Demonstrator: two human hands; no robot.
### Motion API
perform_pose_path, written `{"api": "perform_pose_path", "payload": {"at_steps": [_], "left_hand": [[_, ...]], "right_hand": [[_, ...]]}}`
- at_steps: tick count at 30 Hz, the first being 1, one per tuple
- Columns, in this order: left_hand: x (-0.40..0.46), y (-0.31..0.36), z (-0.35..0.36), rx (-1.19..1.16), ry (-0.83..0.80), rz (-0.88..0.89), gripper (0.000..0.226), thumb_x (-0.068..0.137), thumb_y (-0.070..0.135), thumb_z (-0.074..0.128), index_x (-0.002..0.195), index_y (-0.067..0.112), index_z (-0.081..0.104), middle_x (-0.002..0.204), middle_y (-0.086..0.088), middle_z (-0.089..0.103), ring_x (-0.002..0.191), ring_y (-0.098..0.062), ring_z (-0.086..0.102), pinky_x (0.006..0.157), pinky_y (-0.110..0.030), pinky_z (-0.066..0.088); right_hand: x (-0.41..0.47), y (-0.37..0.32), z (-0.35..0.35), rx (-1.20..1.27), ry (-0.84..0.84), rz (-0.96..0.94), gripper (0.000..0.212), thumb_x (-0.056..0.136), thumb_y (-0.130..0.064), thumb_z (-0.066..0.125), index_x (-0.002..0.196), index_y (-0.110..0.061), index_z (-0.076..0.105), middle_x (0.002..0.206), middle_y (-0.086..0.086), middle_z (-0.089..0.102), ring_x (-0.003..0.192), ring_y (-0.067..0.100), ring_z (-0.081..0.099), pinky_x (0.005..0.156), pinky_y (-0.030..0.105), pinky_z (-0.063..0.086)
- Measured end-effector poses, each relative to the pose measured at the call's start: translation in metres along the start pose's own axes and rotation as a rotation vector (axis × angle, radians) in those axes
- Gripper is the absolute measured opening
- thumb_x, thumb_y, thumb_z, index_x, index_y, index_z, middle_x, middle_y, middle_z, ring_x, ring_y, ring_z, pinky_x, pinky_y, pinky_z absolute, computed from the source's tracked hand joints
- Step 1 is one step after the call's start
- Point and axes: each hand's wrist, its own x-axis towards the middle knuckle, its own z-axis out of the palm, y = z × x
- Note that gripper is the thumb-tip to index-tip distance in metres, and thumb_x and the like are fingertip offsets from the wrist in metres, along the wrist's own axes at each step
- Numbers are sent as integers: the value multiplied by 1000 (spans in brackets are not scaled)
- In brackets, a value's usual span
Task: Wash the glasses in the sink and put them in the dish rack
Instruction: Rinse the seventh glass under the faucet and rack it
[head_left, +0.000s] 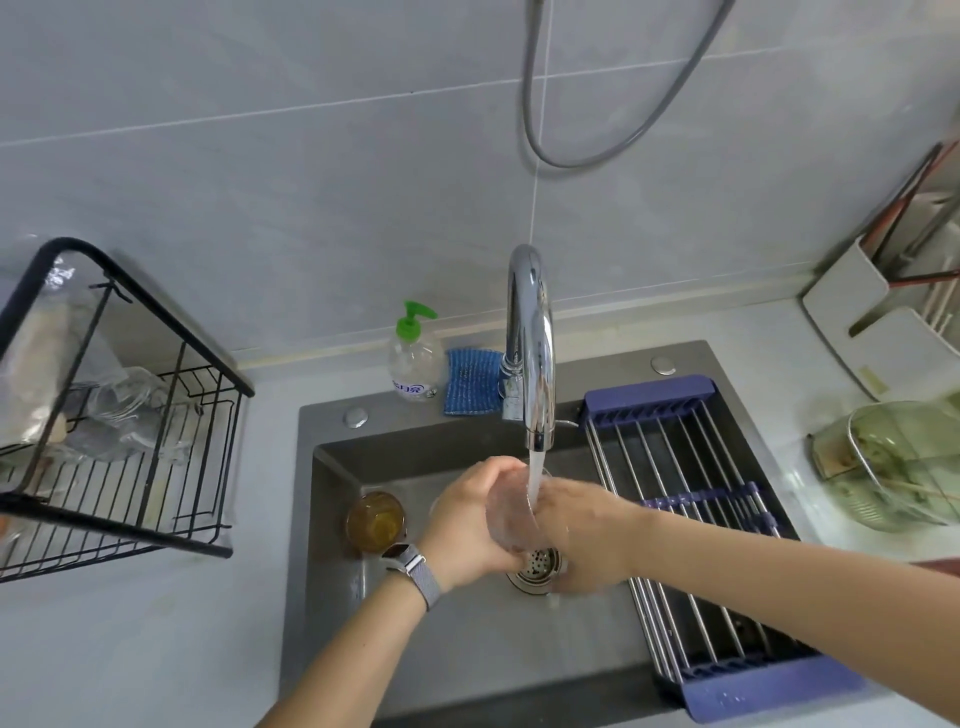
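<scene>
A clear glass (511, 514) is sitting under the faucet's (530, 353) stream over the sink (467, 649), both hands' fingers (498, 470) wrapping it. An amber glass (375, 521) is standing left; clear glasses (130, 410) are lying in the far-left dish rack (119, 467).

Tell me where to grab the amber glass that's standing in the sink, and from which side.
Grip the amber glass round its side wall just below the rim, coming down from above and from the left. It stands upright, mouth up, near the sink's left wall, and both hands are busy to its right with the clear glass under the faucet.
</scene>
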Motion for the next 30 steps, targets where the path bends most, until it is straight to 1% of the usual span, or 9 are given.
{"api": "perform_pose_path", "payload": {"at_steps": [4,8,11,13,15,18,23,26,30], "left_hand": [[1,7,14,-138,135,-79,48,66,29,75,112,27,62,100,12,63,91,-9,62,76,-26,52],[1,-3,10,6,68,39,72,56,31,80,123,24,55,114,11,60,102,-7,57,85,-25,51],[-1,-3,4,122,1,25,83,53,32,80,128,31,47,118,15,55,105,-7,55,85,-34,53],[3,-4,1,103,31,40,82,52,33,79,127,32,48,116,16,56,105,-7,56,85,-34,53],[3,1,1,25,68,26,70,56,33,78,122,28,53,113,12,58,105,-8,57,88,-31,52],[1,0,4,84,124,14,32,81,37,62,108,20,66,103,7,63,97,-9,60,84,-21,48],[-12,-1,6,-203,14,-74,72,61,14,89,122,20,50,116,10,57,101,3,55,84,-2,37],[-15,-1,4,-350,29,-99,79,58,14,92,121,27,46,117,13,59,102,9,57,85,-7,44],[-14,4,-8,-181,14,-38,81,56,21,91,123,31,46,116,18,56,103,1,55,87,-10,44]], "right_hand": [[17,-17,0,1187,67,430,31,68,-25,76,90,-6,66,86,7,65,87,19,64,89,49,53],[3,-10,-7,292,-285,201,39,84,-29,68,120,-16,60,118,6,62,114,21,55,100,34,44],[0,-5,-11,-470,-341,-11,45,95,-11,49,139,-5,45,148,10,44,144,26,28,121,34,4],[3,-3,-10,-370,-192,-41,43,88,-15,60,130,-14,54,136,7,56,135,25,43,119,32,19],[7,-6,-19,178,-114,90,23,80,-22,72,101,-22,62,104,-3,64,104,17,60,93,28,46],[14,-14,-11,866,-136,255,20,88,-31,69,69,-30,64,74,-16,61,76,0,58,80,23,48],[3,-8,-4,-7,-105,-53,66,95,-66,27,93,-15,69,102,6,69,110,25,55,102,39,40],[-6,2,-2,207,209,0,64,101,-56,24,76,-14,64,80,0,65,88,16,59,96,38,40],[1,-5,5,722,554,624,16,83,-22,70,89,-19,55,86,-4,51,84,13,54,68,19,44]]}}
